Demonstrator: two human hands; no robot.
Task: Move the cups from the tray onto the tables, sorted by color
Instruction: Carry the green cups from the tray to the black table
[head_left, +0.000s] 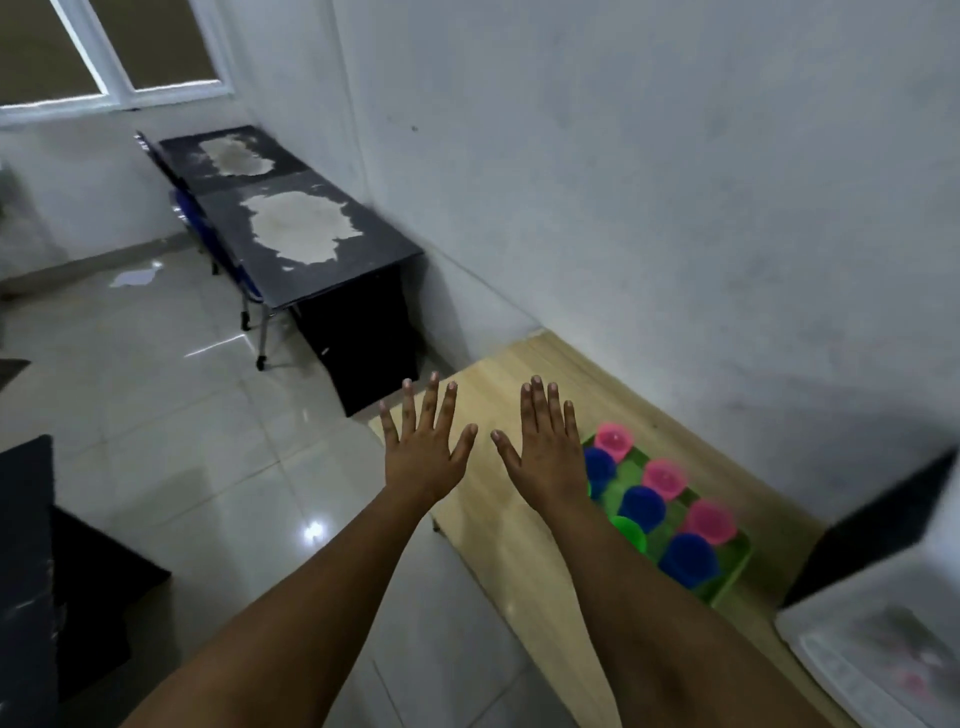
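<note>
Left hand (423, 451) and right hand (545, 451) held out flat, fingers spread, each grip apart and holding nothing. Green tray (735, 574) of pink, blue and green cups rests on wooden tabletop (498, 514).

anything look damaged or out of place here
The two dark tables by the wall are damaged: large pale patches show where the top layer has worn off. Something pale lies on the floor near them, perhaps a spill or paper. The cups sit in the tray.

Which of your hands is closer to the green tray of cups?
Right. The right hand hovers at the tray's left edge, partly covering it; the left hand is farther left, over the table's corner.
</note>
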